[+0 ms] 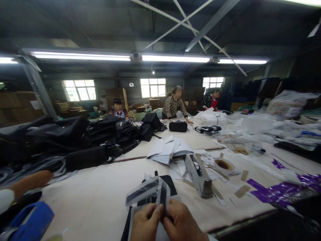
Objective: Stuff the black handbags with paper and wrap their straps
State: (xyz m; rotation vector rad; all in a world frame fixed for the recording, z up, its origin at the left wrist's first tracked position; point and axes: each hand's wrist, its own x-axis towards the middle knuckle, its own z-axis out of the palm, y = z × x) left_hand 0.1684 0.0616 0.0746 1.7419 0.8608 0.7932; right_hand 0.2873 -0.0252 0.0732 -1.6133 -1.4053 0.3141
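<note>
At the bottom middle, my left hand [144, 223] and my right hand [182, 223] are closed together on a small bundle of clear plastic sleeves with black and white cards [147, 192]. The bundle fans upward from my fingertips. Under it on the table lies a flat black pouch [169, 183]. My thumbs press the lower ends of the sleeves.
A metal tape dispenser [199, 174], a tape roll [223, 164] and a stack of white papers [168, 149] lie just beyond. Black bags [75, 137] pile up at the left. Purple scraps [276, 192] lie right. Three people work at the far end. A blue object [32, 224] sits bottom left.
</note>
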